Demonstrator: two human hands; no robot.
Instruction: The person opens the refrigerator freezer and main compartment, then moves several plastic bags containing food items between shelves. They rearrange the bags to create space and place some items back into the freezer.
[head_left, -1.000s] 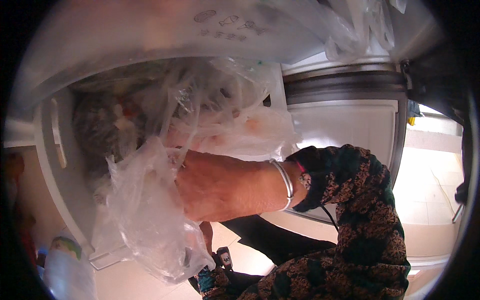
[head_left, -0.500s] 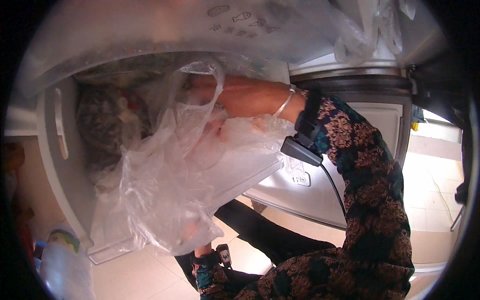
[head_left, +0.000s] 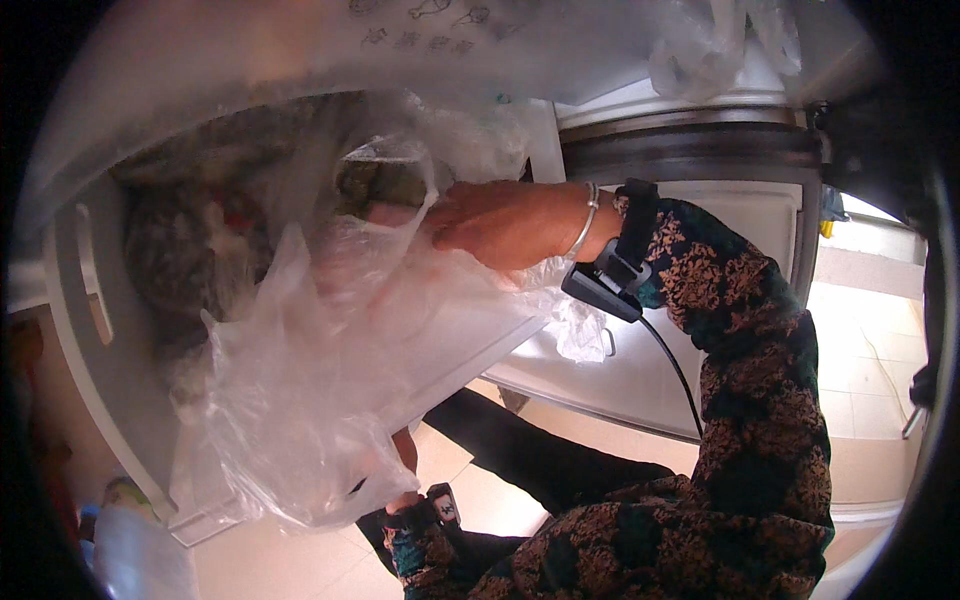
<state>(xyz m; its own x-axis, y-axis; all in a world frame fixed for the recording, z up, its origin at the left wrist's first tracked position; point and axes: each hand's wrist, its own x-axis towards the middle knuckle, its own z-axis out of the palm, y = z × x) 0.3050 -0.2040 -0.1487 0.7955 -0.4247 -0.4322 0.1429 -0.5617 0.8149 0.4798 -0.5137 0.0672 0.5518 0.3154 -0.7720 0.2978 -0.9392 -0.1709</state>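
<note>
A large clear plastic bag (head_left: 290, 400) hangs over the front of a pulled-out freezer drawer (head_left: 85, 330). My right hand (head_left: 505, 222), with a silver bangle at the wrist, is closed on the bag's upper rim; film covers its fingertips. Just left of those fingers a dark green lump (head_left: 385, 185) shows through the bag's opening, its kind unclear. Low down, my left hand (head_left: 402, 455) grips the bag's bottom end; the plastic hides most of its fingers. Another knotted clear bag with greyish contents (head_left: 200, 240) lies in the drawer's left part.
A translucent drawer front or flap (head_left: 300, 50) with printed pictures overhangs the top. The white inner side of the fridge door (head_left: 740, 230) stands to the right. At lower left is a bluish translucent container (head_left: 140, 550). My dark-trousered leg (head_left: 540, 460) is below, over tiled floor.
My right hand has drawn back to the right, out from deeper in the bag's opening, and the dark green lump now shows. The bag's lower part has shifted slightly left and down.
</note>
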